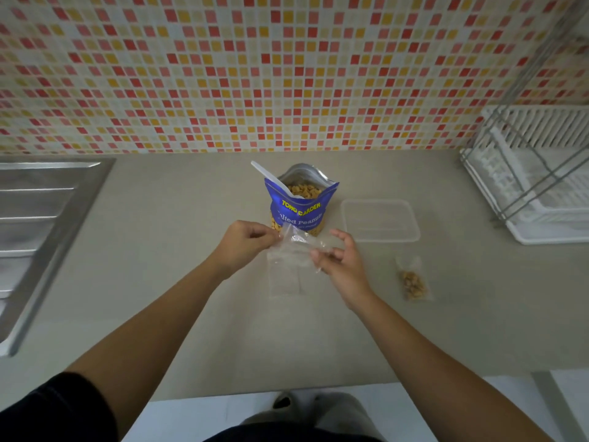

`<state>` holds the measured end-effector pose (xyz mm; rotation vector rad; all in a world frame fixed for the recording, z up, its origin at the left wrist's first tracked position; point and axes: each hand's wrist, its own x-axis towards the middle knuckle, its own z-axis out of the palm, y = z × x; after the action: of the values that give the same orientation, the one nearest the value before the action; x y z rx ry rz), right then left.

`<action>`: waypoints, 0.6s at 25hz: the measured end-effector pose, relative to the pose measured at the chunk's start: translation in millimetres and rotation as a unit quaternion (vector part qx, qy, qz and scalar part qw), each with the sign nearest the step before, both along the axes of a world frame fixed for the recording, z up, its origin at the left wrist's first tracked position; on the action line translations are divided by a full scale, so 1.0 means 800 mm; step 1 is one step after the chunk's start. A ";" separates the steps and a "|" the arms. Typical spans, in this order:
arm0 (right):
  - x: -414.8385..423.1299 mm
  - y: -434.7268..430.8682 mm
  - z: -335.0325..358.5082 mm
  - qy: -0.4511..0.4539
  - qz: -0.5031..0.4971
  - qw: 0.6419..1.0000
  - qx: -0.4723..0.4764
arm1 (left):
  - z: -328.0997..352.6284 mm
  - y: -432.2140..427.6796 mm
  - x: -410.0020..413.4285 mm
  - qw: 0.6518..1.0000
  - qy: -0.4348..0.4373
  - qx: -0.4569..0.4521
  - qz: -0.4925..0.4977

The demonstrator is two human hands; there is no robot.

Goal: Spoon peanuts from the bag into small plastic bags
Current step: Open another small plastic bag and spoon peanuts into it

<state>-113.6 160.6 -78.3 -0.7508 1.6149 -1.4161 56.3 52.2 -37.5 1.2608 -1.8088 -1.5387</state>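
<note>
A blue peanut bag [299, 207] stands upright and open on the counter, with peanuts showing inside. A white spoon [266, 173] leans out of its left side. In front of it, my left hand [245, 242] and my right hand [342, 258] pinch the top of an empty small clear plastic bag [294, 250] from either side. Under it, more clear small bags [285, 282] lie flat on the counter. To the right lies a small plastic bag with peanuts in it [413, 280].
A clear plastic container [381, 220] lies right of the peanut bag. A white dish rack [538, 180] stands at the far right. A steel sink drainboard [41, 224] takes up the left side. The tiled wall runs along the back, and the counter's front edge is near my body.
</note>
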 end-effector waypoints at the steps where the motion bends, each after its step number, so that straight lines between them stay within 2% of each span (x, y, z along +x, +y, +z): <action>1: -0.005 -0.001 0.006 0.010 0.011 1.000 -0.008 | 0.003 0.001 -0.001 1.000 -0.008 -0.009 -0.004; 5: -0.021 0.000 0.028 0.036 0.054 0.997 -0.033 | 0.014 0.007 -0.010 1.000 -0.012 -0.028 -0.008; 9: -0.036 0.005 0.039 0.066 0.014 0.998 -0.018 | 0.022 0.014 -0.021 0.999 0.053 0.010 0.001; 15: -0.061 0.007 0.049 0.053 -0.005 0.999 -0.010 | 0.029 0.016 -0.039 0.997 0.073 0.019 0.018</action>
<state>-162.2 166.0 -39.5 -0.8432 1.6903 -1.4221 24.9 65.1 -14.6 1.1595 -1.6633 -1.6095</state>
